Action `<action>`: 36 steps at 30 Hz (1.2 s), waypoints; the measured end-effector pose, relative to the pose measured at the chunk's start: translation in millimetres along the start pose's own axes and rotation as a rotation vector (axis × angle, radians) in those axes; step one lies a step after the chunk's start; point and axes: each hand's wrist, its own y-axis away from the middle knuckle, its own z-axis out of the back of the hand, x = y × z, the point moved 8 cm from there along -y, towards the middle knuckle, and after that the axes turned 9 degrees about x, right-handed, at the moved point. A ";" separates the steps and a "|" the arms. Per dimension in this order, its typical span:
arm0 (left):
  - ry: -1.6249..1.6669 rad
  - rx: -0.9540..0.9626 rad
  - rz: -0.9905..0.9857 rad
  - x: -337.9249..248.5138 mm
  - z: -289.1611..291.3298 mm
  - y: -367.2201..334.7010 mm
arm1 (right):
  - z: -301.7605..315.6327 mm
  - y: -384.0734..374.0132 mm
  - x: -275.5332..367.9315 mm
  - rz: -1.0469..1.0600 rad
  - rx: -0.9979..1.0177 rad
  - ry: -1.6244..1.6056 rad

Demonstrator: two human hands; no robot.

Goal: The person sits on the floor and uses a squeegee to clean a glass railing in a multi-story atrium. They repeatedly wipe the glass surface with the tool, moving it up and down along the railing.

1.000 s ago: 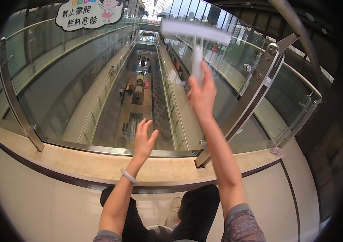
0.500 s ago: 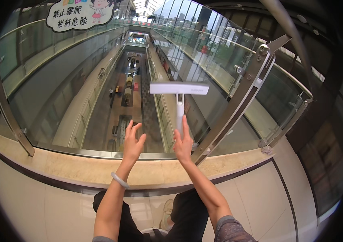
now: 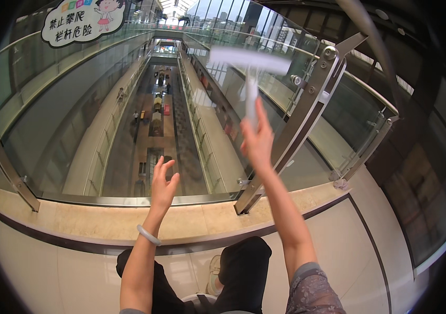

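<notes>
Though blurry, squeegee (image 3: 251, 93) in right hand (image 3: 259, 142)

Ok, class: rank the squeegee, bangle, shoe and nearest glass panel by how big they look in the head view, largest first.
1. Glass panel
2. Squeegee, motion-blurred
3. Shoe
4. Bangle

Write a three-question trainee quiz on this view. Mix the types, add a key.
1. Which hand grips the squeegee?
2. True or false: the sign shows at the upper left of the picture.
3. Fill in: a pale ____ circles the left wrist.

Key:
1. The right hand.
2. True.
3. Bracelet.
</notes>
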 end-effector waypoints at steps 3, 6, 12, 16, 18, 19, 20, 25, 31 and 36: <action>0.002 0.036 -0.022 -3.5 -6.7 0.6 | -2.5 44.6 -35.5 0.103 0.011 0.193; -0.008 0.046 0.003 -2.2 -2.7 3.0 | 9.0 31.7 -27.7 -0.046 0.059 0.020; -0.051 0.022 -0.049 1.1 -9.2 -0.7 | 74.9 -82.7 54.0 0.031 -0.030 -0.081; -0.025 0.038 -0.047 2.4 -13.8 -0.6 | 66.4 -63.6 27.3 0.045 -0.037 -0.055; -0.022 0.039 -0.030 2.4 -8.9 1.4 | 38.5 -23.3 1.4 0.002 -0.022 -0.094; -0.011 0.044 -0.030 0.9 -11.7 1.4 | 33.2 -3.9 -13.5 -0.027 0.018 -0.050; -0.020 0.038 -0.024 1.8 -8.5 2.4 | 20.4 13.5 -23.6 -0.056 0.042 0.000; -0.018 0.046 -0.016 -0.6 -12.5 2.0 | 31.9 -3.0 3.4 -0.119 0.071 -0.030; -0.007 0.058 -0.037 -3.3 -18.8 0.0 | 72.3 -91.5 65.6 0.093 -0.016 -0.161; -0.034 0.026 -0.073 2.3 -9.7 0.8 | -8.8 -19.2 5.5 0.049 0.039 -0.183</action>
